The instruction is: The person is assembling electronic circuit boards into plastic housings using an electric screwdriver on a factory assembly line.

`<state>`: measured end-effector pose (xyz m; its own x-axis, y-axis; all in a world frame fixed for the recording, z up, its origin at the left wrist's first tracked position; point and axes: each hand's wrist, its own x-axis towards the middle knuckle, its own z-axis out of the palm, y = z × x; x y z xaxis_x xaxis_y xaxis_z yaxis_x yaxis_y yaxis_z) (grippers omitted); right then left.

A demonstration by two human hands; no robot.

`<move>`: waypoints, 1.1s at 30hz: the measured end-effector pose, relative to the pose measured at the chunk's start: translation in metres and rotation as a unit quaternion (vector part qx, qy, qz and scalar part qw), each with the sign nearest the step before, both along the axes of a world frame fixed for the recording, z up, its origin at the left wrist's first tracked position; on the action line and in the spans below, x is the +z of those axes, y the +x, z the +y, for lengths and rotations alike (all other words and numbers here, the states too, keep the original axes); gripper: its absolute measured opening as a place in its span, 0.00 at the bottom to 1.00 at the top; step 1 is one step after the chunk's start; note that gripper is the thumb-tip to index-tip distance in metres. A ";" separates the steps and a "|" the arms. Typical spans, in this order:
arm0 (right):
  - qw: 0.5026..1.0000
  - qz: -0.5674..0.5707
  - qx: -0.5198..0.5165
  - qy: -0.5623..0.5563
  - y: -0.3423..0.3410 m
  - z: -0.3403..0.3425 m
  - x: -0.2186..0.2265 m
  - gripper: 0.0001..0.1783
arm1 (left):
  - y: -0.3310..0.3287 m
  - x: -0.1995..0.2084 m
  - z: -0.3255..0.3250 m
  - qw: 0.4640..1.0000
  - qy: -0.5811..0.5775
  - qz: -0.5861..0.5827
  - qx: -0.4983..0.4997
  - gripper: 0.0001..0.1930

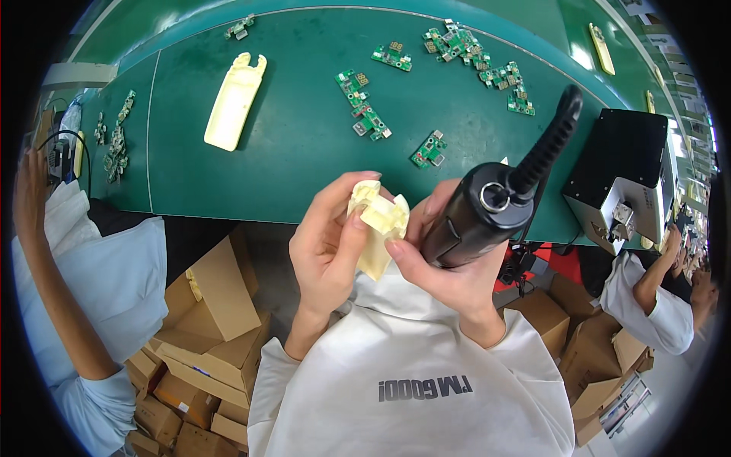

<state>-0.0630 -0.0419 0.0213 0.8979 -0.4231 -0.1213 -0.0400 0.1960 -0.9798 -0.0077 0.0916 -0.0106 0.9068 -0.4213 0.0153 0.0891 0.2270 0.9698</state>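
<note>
A cream plastic casing [373,244] is held in front of my chest, its notched end turned up. My left hand [329,247] is closed on it, thumb against the notched end. My right hand [464,286] is wrapped round a black corded electric screwdriver [476,217], with its thumb and a fingertip at the casing's right side. The screwdriver's tip is hidden below its body. Beyond my hands, a similar cream casing [234,107] lies on the green table [297,160]. A green circuit board [429,149] lies nearest my right hand.
More circuit boards [453,42] are scattered at the far side, with others [116,152] at the left. A black and metal box-shaped device [620,171] stands on the right. People sit on both sides, a co-worker's arm [57,282] at left. Cardboard boxes [217,327] stand below.
</note>
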 end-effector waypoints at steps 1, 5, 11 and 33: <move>0.999 -0.022 0.013 -0.028 -0.001 -0.002 -0.002 0.24 | 0.000 0.000 0.000 1.000 -0.008 -0.001 -0.008 0.18; 0.991 -0.073 0.037 -0.105 -0.003 -0.005 -0.010 0.24 | -0.002 -0.004 0.002 0.999 -0.021 -0.041 -0.028 0.22; 0.984 -0.102 0.030 -0.141 -0.003 -0.003 -0.013 0.24 | -0.002 -0.003 0.005 0.993 0.015 -0.112 -0.034 0.28; 0.988 -0.082 0.026 -0.126 -0.007 -0.003 -0.016 0.24 | -0.004 -0.001 0.003 0.993 0.012 -0.114 -0.017 0.23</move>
